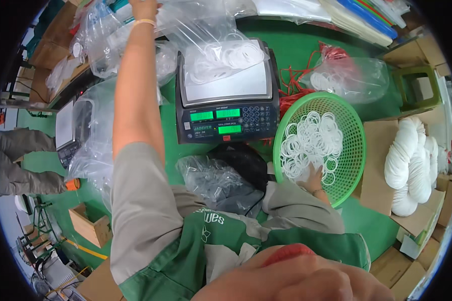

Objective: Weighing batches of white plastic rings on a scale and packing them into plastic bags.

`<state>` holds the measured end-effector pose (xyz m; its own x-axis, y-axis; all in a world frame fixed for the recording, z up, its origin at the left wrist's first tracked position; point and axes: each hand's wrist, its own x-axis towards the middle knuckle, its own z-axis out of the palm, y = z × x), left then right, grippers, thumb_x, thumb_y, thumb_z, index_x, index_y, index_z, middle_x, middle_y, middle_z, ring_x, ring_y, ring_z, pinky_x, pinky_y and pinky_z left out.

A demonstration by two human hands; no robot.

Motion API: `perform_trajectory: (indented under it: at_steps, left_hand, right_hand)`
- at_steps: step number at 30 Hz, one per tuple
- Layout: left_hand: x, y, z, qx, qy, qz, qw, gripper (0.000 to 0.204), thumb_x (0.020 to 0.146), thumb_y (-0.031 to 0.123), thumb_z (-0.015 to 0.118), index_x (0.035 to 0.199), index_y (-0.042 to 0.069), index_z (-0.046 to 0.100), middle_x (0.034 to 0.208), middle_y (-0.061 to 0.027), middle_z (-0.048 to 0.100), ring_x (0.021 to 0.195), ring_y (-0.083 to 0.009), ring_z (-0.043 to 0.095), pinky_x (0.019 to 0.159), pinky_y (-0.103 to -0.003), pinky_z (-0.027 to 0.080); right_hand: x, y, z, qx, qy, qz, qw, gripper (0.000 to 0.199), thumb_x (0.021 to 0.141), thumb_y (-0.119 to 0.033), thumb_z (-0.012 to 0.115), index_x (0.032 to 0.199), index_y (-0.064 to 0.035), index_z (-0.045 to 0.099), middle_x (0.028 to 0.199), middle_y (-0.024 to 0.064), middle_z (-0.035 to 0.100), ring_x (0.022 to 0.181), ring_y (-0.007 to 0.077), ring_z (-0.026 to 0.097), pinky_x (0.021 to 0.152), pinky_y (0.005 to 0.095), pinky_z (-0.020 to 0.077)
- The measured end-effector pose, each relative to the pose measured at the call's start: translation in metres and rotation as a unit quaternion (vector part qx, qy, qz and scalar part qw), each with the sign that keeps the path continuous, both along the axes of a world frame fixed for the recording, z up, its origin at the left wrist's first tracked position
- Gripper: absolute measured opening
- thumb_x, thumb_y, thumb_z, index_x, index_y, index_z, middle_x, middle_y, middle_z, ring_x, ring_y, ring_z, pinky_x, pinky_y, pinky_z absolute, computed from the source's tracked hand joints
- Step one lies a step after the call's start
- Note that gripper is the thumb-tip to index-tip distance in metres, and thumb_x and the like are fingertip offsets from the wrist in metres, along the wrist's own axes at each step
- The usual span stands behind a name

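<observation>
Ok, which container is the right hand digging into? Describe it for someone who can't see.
Start at the grey counting scale on the green table. Just right of it sits a round green mesh basket of loose white rings, the only open-weave container; its neighbours are clear bags.

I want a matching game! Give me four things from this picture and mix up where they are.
Things:
1. clear bag of white rings
2. right hand
3. left hand
4. white bundles

Places:
A. in the green basket
B. on the cardboard box
C. on the scale
D. stretched far up by the plastic bags

Pairs: 1-C, 2-A, 3-D, 4-B
</observation>
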<state>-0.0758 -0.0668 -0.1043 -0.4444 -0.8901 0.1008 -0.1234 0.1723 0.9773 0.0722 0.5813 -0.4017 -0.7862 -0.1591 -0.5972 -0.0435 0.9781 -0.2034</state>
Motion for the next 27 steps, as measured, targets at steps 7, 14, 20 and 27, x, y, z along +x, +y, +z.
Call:
perform_trajectory:
  at_steps: [7, 14, 20, 27]
  left_hand:
    - [-0.018, -0.078, -0.022, 0.016, -0.124, -0.049, 0.991, 0.058, 0.083, 0.056, 0.037, 0.124, 0.015, 0.046, 0.12, -0.0068, 0.051, 0.085, -0.0195, 0.055, 0.063, -0.032, 0.039]
    - [-0.035, -0.023, 0.035, 0.038, 0.109, -0.283, 0.952, 0.006, 0.082, 0.01, 0.057, 0.081, 0.005, 0.06, 0.066, 0.0004, 0.052, 0.052, -0.0101, 0.043, 0.051, -0.021, 0.037]
    - [0.058, 0.106, 0.124, -0.212, 0.077, -0.371, 0.901, 0.028, 0.078, 0.003, 0.055, 0.106, 0.002, 0.056, 0.072, -0.0003, 0.053, 0.058, -0.0078, 0.044, 0.052, -0.022, 0.039]
    - [0.14, 0.112, 0.012, -0.196, -0.184, -0.321, 0.908, 0.049, 0.074, 0.004, 0.047, 0.123, 0.008, 0.048, 0.068, -0.0002, 0.053, 0.047, -0.0068, 0.04, 0.046, -0.022, 0.037]
  right_hand:
    - [0.002, -0.005, -0.008, -0.041, -0.042, -0.014, 0.998, 0.117, 0.046, -0.051, 0.079, 0.137, -0.0169, 0.014, 0.136, 0.0336, -0.007, 0.124, 0.0533, 0.005, 0.1, 0.0542, 0.02]
    - [0.01, -0.024, 0.004, -0.052, 0.058, 0.022, 0.997, 0.089, 0.048, -0.03, 0.079, 0.124, -0.0125, 0.035, 0.135, 0.0318, 0.007, 0.118, 0.0525, 0.021, 0.098, 0.0532, 0.0245]
    - [0.015, -0.033, 0.008, -0.053, 0.115, 0.05, 0.991, 0.074, 0.055, -0.011, 0.07, 0.12, -0.0145, 0.037, 0.134, 0.0271, 0.018, 0.115, 0.0478, 0.03, 0.092, 0.0473, 0.0355]
    - [-0.008, -0.025, 0.04, -0.153, 0.089, -0.101, 0.979, 0.08, 0.063, 0.005, 0.051, 0.135, -0.012, 0.02, 0.106, 0.0273, 0.052, 0.092, 0.0409, 0.054, 0.077, 0.0426, 0.0441]
